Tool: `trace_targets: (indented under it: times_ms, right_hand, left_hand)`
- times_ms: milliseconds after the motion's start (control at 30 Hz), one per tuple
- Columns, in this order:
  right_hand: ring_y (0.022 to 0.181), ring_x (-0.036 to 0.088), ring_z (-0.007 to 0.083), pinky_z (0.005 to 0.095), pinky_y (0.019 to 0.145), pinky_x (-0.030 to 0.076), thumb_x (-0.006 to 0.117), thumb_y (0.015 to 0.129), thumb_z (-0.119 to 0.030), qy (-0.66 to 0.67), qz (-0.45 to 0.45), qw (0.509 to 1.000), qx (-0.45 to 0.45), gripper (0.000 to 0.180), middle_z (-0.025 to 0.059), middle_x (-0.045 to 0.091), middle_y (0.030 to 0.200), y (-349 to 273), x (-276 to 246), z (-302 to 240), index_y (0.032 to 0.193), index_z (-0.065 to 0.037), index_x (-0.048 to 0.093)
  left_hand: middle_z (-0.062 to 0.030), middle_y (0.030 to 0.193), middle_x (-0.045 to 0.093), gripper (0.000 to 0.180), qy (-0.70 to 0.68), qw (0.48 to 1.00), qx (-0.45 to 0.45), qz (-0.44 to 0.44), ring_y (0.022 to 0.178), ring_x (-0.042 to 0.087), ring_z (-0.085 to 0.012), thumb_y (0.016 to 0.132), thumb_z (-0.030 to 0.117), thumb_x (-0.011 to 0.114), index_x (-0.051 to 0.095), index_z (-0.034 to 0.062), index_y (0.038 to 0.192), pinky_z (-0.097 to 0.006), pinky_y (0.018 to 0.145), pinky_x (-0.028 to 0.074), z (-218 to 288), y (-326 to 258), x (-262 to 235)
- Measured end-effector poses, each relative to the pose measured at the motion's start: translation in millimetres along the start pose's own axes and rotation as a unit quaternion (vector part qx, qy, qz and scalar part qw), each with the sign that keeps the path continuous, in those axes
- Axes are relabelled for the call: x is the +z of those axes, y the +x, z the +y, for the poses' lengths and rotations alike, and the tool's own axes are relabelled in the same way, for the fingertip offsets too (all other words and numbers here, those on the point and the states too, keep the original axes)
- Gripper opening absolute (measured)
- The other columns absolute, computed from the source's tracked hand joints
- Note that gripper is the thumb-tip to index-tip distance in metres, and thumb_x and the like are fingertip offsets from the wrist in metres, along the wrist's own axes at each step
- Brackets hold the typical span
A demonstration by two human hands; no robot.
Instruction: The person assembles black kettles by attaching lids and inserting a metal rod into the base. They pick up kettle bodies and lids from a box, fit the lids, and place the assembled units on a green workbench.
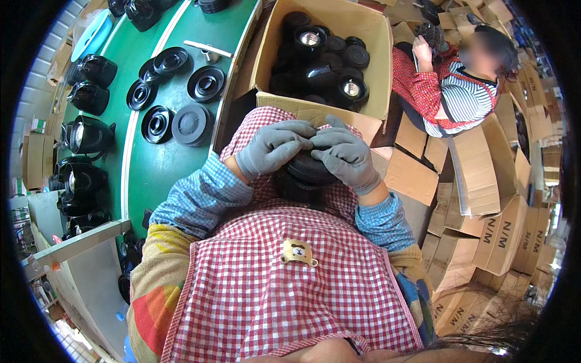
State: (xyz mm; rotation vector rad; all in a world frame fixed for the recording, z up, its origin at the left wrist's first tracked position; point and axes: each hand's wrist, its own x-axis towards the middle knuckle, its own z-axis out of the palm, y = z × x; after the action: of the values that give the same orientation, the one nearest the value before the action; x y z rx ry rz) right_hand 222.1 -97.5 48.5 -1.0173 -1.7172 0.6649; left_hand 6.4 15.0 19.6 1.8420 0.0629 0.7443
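Over my lap, both gloved hands are on a black round plastic part with a ridged rim. My left hand, in a grey glove, has its fingers closed on the part's far left edge. My right hand, also grey-gloved, grips the far right edge with bent fingers. The fingertips of the two hands nearly meet at the top, hiding the part's far side. Beneath it a darker black body shows against my red checked apron; its full shape is hidden.
A cardboard box ahead holds several black round parts. On the green table at left lie black rings, a flat black disc and black housings. A co-worker sits at far right, near cardboard boxes.
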Motion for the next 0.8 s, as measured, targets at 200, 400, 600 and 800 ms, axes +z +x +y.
trace_targets:
  times_ms: [200,400,600,800]
  right_hand:
    - [0.106,0.068,0.0256,0.0531,0.117,0.032,0.075,0.079,-0.006,-0.052,0.008,0.998,-0.020,0.010,0.0064,0.074,0.101,-3.1,2.6,-0.6,0.071,-0.009,0.071]
    - [0.106,0.067,0.0270,0.0515,0.117,0.033,0.076,0.079,-0.006,-0.058,0.001,0.998,-0.006,0.009,0.0066,0.074,0.101,-4.2,4.6,-1.3,0.071,-0.009,0.071]
    - [0.115,0.062,0.0306,0.0498,0.117,0.035,0.064,0.086,-0.010,-0.027,-0.004,0.999,0.020,0.010,0.0133,0.071,0.113,-15.6,4.6,6.8,0.088,-0.004,0.072]
    - [0.136,0.051,0.0362,0.0427,0.118,0.034,0.045,0.098,-0.021,-0.051,-0.014,0.995,0.083,0.038,0.0217,0.053,0.147,-29.8,-1.2,16.0,0.122,0.000,0.065]
  left_hand:
    - [-0.0222,0.125,0.065,0.027,0.023,0.998,0.050,0.014,0.115,0.065,-0.0359,0.098,0.018,0.055,0.073,-0.0027,0.103,-0.043,0.102,0.050,-6.7,0.0,3.2]
    - [-0.0234,0.125,0.065,0.032,0.026,0.997,0.067,0.003,0.119,0.063,-0.0374,0.101,0.017,0.048,0.073,-0.0039,0.104,-0.048,0.107,0.046,-8.8,-1.7,5.4]
    - [-0.0227,0.120,0.067,0.025,0.066,0.994,0.083,0.008,0.115,0.064,-0.0376,0.097,0.013,0.054,0.073,-0.0036,0.100,-0.046,0.103,0.050,-9.4,-1.8,9.0]
    - [-0.0216,0.118,0.067,0.024,0.122,0.991,0.058,0.006,0.113,0.064,-0.0377,0.097,0.017,0.059,0.072,-0.0021,0.101,-0.047,0.102,0.050,1.1,0.2,13.7]
